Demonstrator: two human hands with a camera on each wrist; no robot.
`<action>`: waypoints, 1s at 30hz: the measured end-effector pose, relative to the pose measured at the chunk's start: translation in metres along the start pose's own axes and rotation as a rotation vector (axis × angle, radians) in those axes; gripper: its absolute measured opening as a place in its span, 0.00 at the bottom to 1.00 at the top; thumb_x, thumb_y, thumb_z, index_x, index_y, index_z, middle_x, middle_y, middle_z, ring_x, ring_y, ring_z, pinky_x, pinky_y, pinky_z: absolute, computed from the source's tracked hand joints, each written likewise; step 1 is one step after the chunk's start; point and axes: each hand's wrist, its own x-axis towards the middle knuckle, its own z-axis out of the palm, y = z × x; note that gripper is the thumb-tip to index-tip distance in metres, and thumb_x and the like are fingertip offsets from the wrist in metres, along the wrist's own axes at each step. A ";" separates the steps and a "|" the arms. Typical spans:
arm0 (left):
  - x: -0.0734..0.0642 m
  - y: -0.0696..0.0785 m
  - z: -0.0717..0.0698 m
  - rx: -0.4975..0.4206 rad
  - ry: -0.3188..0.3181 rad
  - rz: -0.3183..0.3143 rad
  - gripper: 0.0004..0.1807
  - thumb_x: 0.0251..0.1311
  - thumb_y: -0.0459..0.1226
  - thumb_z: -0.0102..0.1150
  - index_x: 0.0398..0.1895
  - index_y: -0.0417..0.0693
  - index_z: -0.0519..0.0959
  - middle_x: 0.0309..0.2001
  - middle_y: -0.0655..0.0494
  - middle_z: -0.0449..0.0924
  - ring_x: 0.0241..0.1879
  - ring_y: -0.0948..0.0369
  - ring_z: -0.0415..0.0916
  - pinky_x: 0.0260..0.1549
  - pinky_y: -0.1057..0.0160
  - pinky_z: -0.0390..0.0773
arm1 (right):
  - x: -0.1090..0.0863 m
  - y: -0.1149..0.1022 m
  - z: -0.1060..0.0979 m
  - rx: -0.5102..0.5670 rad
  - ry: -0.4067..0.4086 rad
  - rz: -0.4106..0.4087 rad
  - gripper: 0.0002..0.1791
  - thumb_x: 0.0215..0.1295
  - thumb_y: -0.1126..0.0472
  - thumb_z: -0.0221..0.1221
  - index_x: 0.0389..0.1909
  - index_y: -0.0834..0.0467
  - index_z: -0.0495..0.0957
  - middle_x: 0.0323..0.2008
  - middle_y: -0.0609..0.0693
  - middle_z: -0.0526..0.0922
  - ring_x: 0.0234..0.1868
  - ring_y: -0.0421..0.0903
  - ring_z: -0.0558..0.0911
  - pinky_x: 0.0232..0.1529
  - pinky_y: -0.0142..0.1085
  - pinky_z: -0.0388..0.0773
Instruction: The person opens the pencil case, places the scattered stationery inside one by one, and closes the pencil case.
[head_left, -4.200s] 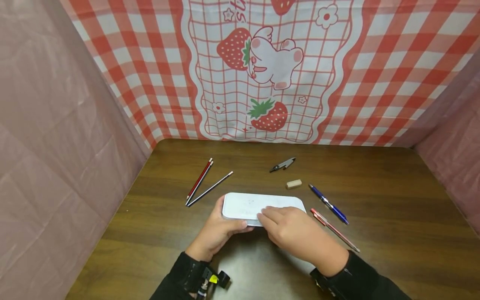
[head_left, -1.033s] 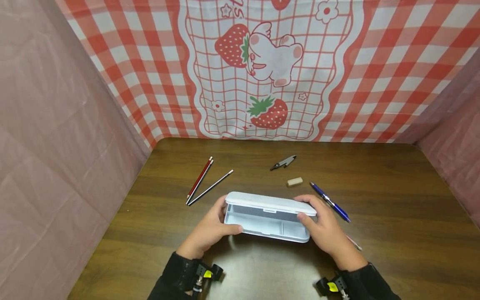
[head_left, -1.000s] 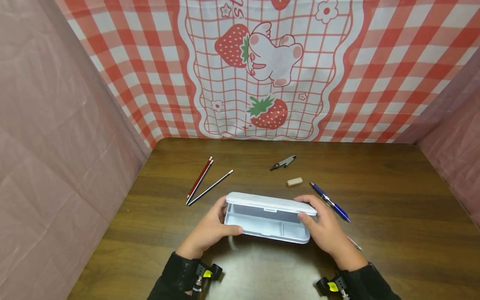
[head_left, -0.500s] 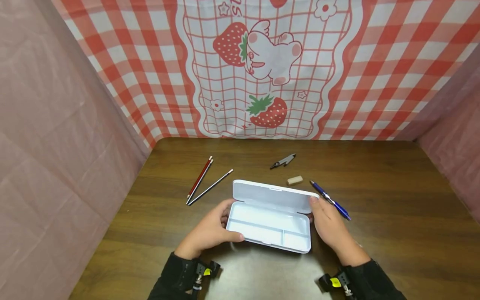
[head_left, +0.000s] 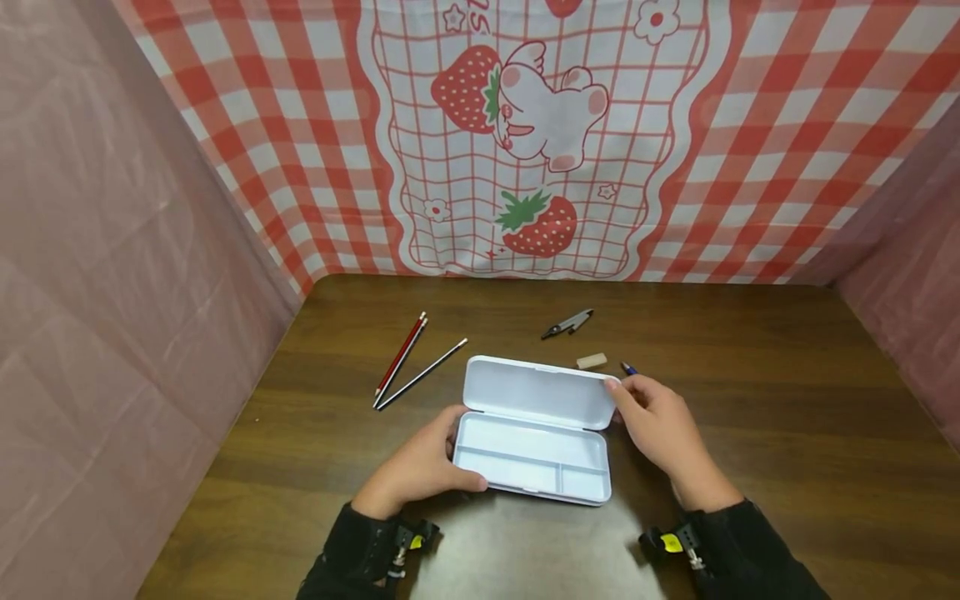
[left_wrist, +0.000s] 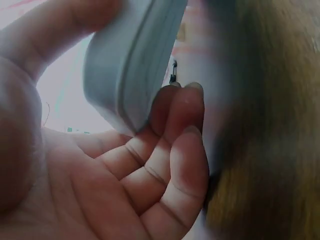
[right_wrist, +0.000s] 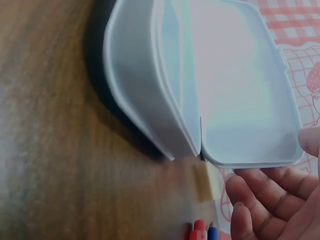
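A white pencil case [head_left: 517,430] is held above the wooden table with its lid [head_left: 536,392] swung up and back. Inside are a long compartment and two shorter ones, all bare. My left hand [head_left: 420,467] grips the left end, thumb on the front edge; in the left wrist view, curled fingers [left_wrist: 185,155] support the case from below. At the lid's right corner, my right hand [head_left: 667,433] pinches the edge, thumb inside and fingers behind. The right wrist view shows the lid [right_wrist: 245,85] close to that thumb.
A red pencil [head_left: 399,354] and two dark striped pencils [head_left: 422,375] lie left. Behind the case are a compass [head_left: 567,323] and an eraser [head_left: 592,361]. A blue pen [head_left: 628,368] is mostly covered by the right hand; a red pen [right_wrist: 198,230] shows in the right wrist view.
Closed at first, the pencil case now has its lid raised wide. My right hand has moved from the lid's top to its right corner. The left hand keeps its grip on the left end.
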 end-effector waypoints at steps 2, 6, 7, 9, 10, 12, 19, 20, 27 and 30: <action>0.001 -0.001 0.000 0.039 0.008 -0.011 0.52 0.44 0.37 0.83 0.72 0.40 0.62 0.49 0.51 0.81 0.44 0.58 0.80 0.46 0.55 0.79 | 0.002 -0.001 0.000 0.003 -0.002 0.006 0.30 0.77 0.36 0.49 0.45 0.60 0.81 0.32 0.53 0.84 0.35 0.49 0.80 0.37 0.43 0.72; 0.003 -0.001 0.000 0.148 0.036 -0.017 0.51 0.41 0.40 0.84 0.71 0.43 0.67 0.48 0.53 0.80 0.45 0.58 0.77 0.48 0.53 0.76 | 0.005 -0.002 0.001 -0.010 -0.006 0.007 0.29 0.79 0.38 0.48 0.48 0.60 0.81 0.34 0.53 0.84 0.36 0.49 0.81 0.38 0.43 0.73; 0.003 -0.002 0.000 0.188 0.047 -0.018 0.51 0.40 0.41 0.84 0.71 0.44 0.68 0.48 0.54 0.79 0.45 0.58 0.76 0.48 0.53 0.75 | 0.006 -0.002 0.001 -0.017 -0.004 0.004 0.28 0.80 0.39 0.48 0.48 0.60 0.81 0.34 0.53 0.83 0.36 0.49 0.80 0.38 0.43 0.73; 0.004 -0.002 0.001 0.264 0.066 -0.022 0.50 0.38 0.44 0.85 0.69 0.46 0.71 0.48 0.54 0.77 0.46 0.57 0.73 0.48 0.52 0.74 | 0.007 -0.002 0.002 -0.030 0.003 -0.007 0.25 0.81 0.42 0.48 0.49 0.59 0.81 0.34 0.54 0.82 0.36 0.50 0.79 0.38 0.44 0.72; 0.004 -0.002 0.001 0.301 0.074 -0.026 0.50 0.37 0.45 0.86 0.68 0.47 0.72 0.48 0.54 0.76 0.46 0.57 0.72 0.48 0.52 0.74 | 0.007 -0.002 0.003 -0.034 0.010 -0.015 0.23 0.81 0.44 0.49 0.50 0.59 0.80 0.34 0.54 0.82 0.35 0.50 0.78 0.37 0.44 0.72; 0.004 -0.002 0.002 0.363 0.087 -0.040 0.50 0.35 0.47 0.86 0.67 0.48 0.74 0.48 0.53 0.75 0.47 0.57 0.70 0.47 0.52 0.73 | 0.008 -0.002 0.004 -0.047 0.030 -0.036 0.18 0.81 0.49 0.52 0.52 0.59 0.80 0.36 0.54 0.81 0.35 0.50 0.77 0.36 0.43 0.72; 0.004 0.001 0.004 0.426 0.085 -0.074 0.51 0.35 0.49 0.86 0.67 0.45 0.74 0.52 0.50 0.76 0.50 0.55 0.72 0.52 0.49 0.74 | 0.008 -0.004 0.013 -0.233 0.131 -0.173 0.15 0.73 0.63 0.62 0.57 0.59 0.78 0.37 0.54 0.82 0.32 0.50 0.76 0.33 0.43 0.73; 0.004 0.001 0.004 0.429 0.083 -0.079 0.51 0.35 0.49 0.86 0.67 0.45 0.73 0.53 0.49 0.76 0.51 0.54 0.73 0.53 0.48 0.74 | 0.008 -0.005 0.014 -0.260 0.137 -0.188 0.16 0.72 0.64 0.63 0.58 0.59 0.79 0.36 0.54 0.82 0.31 0.50 0.76 0.33 0.44 0.73; 0.003 0.004 0.005 0.433 0.082 -0.082 0.51 0.35 0.47 0.87 0.67 0.43 0.73 0.56 0.46 0.77 0.52 0.52 0.73 0.54 0.47 0.74 | 0.007 -0.009 0.019 -0.338 0.045 -0.169 0.25 0.71 0.61 0.64 0.66 0.66 0.75 0.40 0.55 0.78 0.35 0.51 0.75 0.36 0.44 0.73; 0.003 0.005 0.006 0.433 0.083 -0.081 0.52 0.36 0.46 0.87 0.67 0.42 0.72 0.57 0.45 0.76 0.53 0.52 0.73 0.55 0.47 0.73 | 0.007 -0.010 0.019 -0.326 -0.040 -0.114 0.35 0.71 0.53 0.64 0.73 0.66 0.67 0.49 0.61 0.77 0.43 0.55 0.78 0.43 0.50 0.80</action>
